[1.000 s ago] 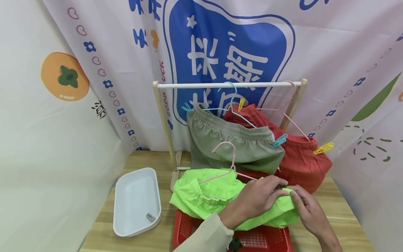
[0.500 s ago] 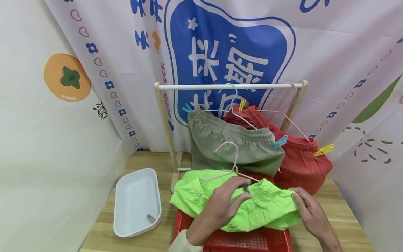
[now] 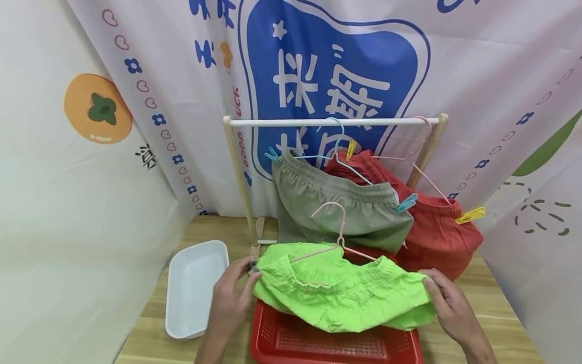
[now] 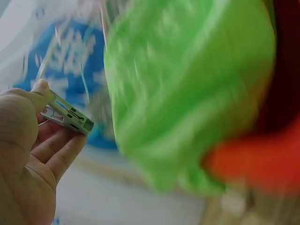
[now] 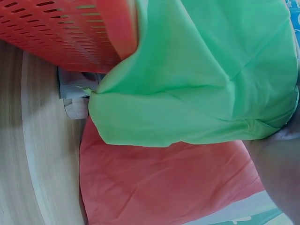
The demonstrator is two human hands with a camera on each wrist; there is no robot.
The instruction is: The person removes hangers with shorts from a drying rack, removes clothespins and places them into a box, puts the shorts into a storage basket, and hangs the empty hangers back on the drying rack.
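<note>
Bright green elastic-waist shorts [image 3: 345,303] lie across the red basket [image 3: 336,349], with a pink hanger [image 3: 342,235] set inside the waistband and its hook standing up. At the left end of the waistband is my left hand [image 3: 232,298]. It pinches a grey clothespin [image 4: 68,115] between thumb and fingers, right beside the green cloth in the head view. My right hand [image 3: 454,308] grips the right end of the shorts, thumb on top; in the right wrist view the cloth hides most of its fingers.
Behind stands a white-barred wooden rack [image 3: 291,123]. Grey shorts [image 3: 336,202] hang there with blue clothespins [image 3: 406,203], and red shorts [image 3: 441,242] with yellow clothespins [image 3: 470,216]. A white tray [image 3: 170,293] sits at the left, partly covered by my left hand.
My left hand has swung from the right end of the green shorts, across the waistband, to the left end, carrying the clothespin. My right hand has kept its hold on the right end.
</note>
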